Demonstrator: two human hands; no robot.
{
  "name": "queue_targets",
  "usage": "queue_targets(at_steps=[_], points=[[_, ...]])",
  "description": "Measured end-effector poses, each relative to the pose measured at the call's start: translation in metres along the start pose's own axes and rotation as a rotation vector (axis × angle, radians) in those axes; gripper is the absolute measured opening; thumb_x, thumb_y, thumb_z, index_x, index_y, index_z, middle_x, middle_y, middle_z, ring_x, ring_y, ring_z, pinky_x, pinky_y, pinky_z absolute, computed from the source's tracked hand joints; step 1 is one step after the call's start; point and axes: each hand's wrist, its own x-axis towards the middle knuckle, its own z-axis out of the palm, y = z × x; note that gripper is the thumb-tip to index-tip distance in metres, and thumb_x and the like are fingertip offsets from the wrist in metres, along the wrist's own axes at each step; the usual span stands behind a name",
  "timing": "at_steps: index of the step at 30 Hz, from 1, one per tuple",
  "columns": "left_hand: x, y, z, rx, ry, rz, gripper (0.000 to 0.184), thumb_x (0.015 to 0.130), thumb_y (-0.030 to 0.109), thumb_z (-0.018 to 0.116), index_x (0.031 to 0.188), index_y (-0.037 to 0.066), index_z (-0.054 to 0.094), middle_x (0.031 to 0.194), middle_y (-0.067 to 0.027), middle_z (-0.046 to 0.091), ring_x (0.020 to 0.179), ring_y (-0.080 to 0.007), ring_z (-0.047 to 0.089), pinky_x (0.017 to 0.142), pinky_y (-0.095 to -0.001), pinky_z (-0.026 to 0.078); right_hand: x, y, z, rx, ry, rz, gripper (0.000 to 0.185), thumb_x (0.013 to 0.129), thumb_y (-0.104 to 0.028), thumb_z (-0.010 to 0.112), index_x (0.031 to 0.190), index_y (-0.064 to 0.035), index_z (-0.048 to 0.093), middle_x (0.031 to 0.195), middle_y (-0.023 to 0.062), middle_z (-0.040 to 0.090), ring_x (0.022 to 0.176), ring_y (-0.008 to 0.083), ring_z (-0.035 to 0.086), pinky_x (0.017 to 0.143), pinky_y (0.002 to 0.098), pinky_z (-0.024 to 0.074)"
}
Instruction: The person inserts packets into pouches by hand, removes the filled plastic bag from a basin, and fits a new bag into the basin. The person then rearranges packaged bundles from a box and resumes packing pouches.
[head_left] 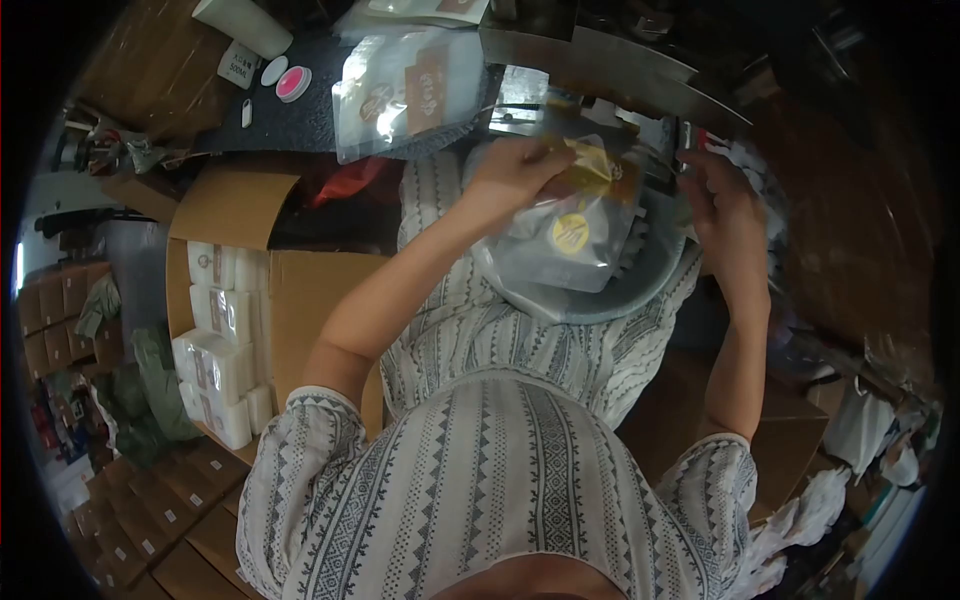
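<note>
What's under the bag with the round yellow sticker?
A grey basin: its near rim and right side show. The bag covers much of its inside, so contents there can't be made out.

Blur smears the lettering on the clear pouch [555,268], which hides much of the grey basin [655,280] behind it. Whether the right hand [730,205] grasps anything is unclear. Labels on the brown cartons [140,500] are too small to read.
</note>
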Motion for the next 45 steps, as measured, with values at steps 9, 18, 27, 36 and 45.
queue_targets(at_steps=[9,18,27,36,45], points=[[0.013,-0.026,-0.024,-0.057,0.297,0.126,0.038,0.086,0.023,0.066,0.108,-0.008,0.057,0.09,-0.0159,0.064,0.073,-0.0263,0.064,0.067,-0.0355,0.051,0.017,0.074,0.024,-0.427,-0.078,0.163,0.021,0.083,-0.013,0.057,0.103,-0.0081,0.063,0.092,0.0184,0.065,0.083,0.0366,0.062,0.071,0.0441,0.0489],[-0.052,-0.072,-0.08,0.986,0.712,0.471,0.025,0.075,0.008,0.067,0.099,0.007,0.062,0.087,-0.0091,0.059,0.077,-0.0294,0.058,0.064,-0.0372,0.047,-0.003,-0.02,-0.002,0.423,-0.14,-0.054,0.02,0.084,-0.006,0.062,0.104,-0.003,0.062,0.095,0.012,0.067,0.078,0.0222,0.065,0.068,0.0325,0.0503],[-0.075,-0.023,-0.032,0.596,0.362,0.612,0.009,0.08,0.01,0.065,0.087,0.005,0.066,0.076,-0.0116,0.06,0.067,-0.031,0.06,0.057,-0.036,0.046,0.014,-0.059,0.028,0.454,-0.3,-0.383,0.023,0.083,-0.001,0.061,0.106,-0.0038,0.062,0.097,0.0104,0.065,0.085,0.0227,0.064,0.074,0.0318,0.0492],[-0.034,-0.009,0.003,0.383,0.226,0.451,0.015,0.082,0.016,0.064,0.079,0.002,0.068,0.075,-0.0143,0.062,0.067,-0.032,0.061,0.059,-0.0384,0.047,0.01,-0.018,-0.004,0.195,-0.177,-0.25,0.026,0.084,0.001,0.058,0.109,-0.0041,0.062,0.095,0.011,0.066,0.085,0.0249,0.064,0.073,0.0314,0.0486],[-0.032,-0.022,0.007,0.487,0.2,0.608,0.016,0.083,0.018,0.063,0.079,0.003,0.066,0.075,-0.0122,0.062,0.067,-0.0325,0.06,0.059,-0.0376,0.047,0.008,-0.021,0.011,0.298,-0.296,-0.295,0.024,0.085,0.0,0.058,0.109,-0.0027,0.061,0.094,0.0116,0.066,0.088,0.0241,0.064,0.075,0.0332,0.0491]])
